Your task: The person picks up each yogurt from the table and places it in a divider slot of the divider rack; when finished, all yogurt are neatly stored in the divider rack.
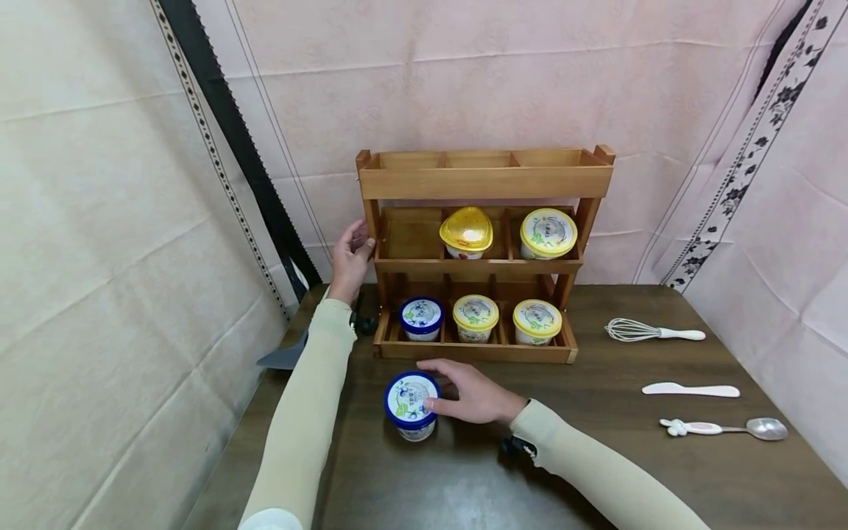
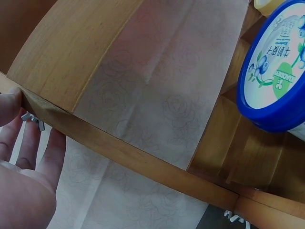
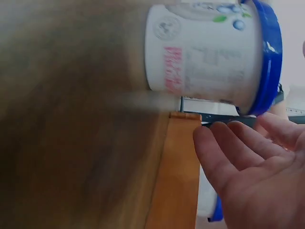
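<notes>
My left hand (image 1: 351, 258) holds the left upright of a wooden shelf rack (image 1: 486, 184); in the left wrist view its thumb is on one side of the wood and its fingers on the other, beside a wing nut (image 2: 33, 120). A white tub with a blue lid (image 1: 412, 401) stands on the table before the rack. Around its right side is my right hand (image 1: 473, 394), thumb at the lid's near edge and loosely bent fingers behind. From the right wrist, a fingertip meets the lid's rim while the other fingers are apart from the tub (image 3: 200, 57).
The lower tier has a blue-lidded tub (image 1: 422, 316) and two yellow-lidded tubs (image 1: 475, 315). On the middle tier sit a domed yellow tub (image 1: 467, 230) and a flat yellow-lidded tub (image 1: 548, 232). At right lie a whisk (image 1: 652, 331), a white knife (image 1: 690, 390) and a spoon (image 1: 725, 428).
</notes>
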`<state>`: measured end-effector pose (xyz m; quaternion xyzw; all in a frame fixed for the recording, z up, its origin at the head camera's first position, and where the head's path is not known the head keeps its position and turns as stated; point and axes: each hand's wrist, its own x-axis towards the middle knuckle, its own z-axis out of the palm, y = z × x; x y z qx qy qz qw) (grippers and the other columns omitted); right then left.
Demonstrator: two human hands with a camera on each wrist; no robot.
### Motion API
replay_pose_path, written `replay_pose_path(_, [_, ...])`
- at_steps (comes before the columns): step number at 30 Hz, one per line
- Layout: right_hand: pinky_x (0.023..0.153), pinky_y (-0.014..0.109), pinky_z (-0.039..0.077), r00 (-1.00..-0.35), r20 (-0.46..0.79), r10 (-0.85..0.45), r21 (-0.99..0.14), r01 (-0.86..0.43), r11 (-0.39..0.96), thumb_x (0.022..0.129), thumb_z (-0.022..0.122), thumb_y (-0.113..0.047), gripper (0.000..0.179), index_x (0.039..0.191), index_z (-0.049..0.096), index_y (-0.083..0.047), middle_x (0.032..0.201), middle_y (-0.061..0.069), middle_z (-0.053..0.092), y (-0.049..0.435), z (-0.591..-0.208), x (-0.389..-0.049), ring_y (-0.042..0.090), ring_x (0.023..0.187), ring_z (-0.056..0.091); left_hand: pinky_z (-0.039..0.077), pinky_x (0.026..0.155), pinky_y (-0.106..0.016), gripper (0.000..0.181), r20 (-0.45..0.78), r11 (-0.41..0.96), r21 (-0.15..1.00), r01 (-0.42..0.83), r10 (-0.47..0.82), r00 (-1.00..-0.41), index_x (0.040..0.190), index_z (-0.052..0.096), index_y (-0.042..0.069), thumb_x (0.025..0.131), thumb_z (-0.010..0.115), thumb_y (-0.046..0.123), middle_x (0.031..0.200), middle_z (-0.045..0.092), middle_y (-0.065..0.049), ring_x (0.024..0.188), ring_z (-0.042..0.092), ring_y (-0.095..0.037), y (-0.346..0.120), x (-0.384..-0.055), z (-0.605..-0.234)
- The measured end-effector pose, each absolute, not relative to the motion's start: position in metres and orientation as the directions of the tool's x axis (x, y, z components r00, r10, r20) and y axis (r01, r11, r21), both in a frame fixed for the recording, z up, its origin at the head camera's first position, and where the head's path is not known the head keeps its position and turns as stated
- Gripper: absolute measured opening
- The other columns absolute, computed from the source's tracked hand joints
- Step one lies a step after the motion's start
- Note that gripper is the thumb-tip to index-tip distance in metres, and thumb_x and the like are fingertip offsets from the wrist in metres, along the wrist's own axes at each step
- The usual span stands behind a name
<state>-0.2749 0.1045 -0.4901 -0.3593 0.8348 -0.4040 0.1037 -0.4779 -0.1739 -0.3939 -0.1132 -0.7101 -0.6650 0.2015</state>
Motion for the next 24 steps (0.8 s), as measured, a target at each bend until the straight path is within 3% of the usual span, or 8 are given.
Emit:
replay_pose_path(8, [0.103, 0.026, 0.055, -0.674, 0.08, -0.734, -0.775, -0.505, 0.38, 0.093, 0.081, -0.047, 0.089, 0.164, 0.035, -0.022, 0.159, 0.0, 0.048, 0.098, -0.4958, -0.2697, 0.017, 0.138, 0.056, 0.052, 0.112, -0.044, 0.046, 0.433, 0.101, 0.9, 0.423, -0.106, -0.895, 0.149, 0.059, 0.031, 0.106, 0.064, 0.015, 0.139, 0.06, -0.007, 0.129, 0.058, -0.022, -0.1741, -0.4757, -0.3919])
replay_pose_path(24, [0.101, 0.027, 0.057, -0.716, 0.153, -0.682, -0.776, -0.514, 0.366, 0.088, 0.085, -0.048, 0.092, 0.162, 0.039, -0.017, 0.158, 0.002, 0.05, 0.1001, -0.49, -0.2743, 0.022, 0.137, 0.057, 0.053, 0.112, -0.044, 0.046, 0.42, 0.099, 0.906, 0.411, -0.102, -0.902, 0.149, 0.059, 0.033, 0.107, 0.063, 0.016, 0.141, 0.06, -0.006, 0.13, 0.058, -0.023, -0.1733, -0.4716, -0.3899])
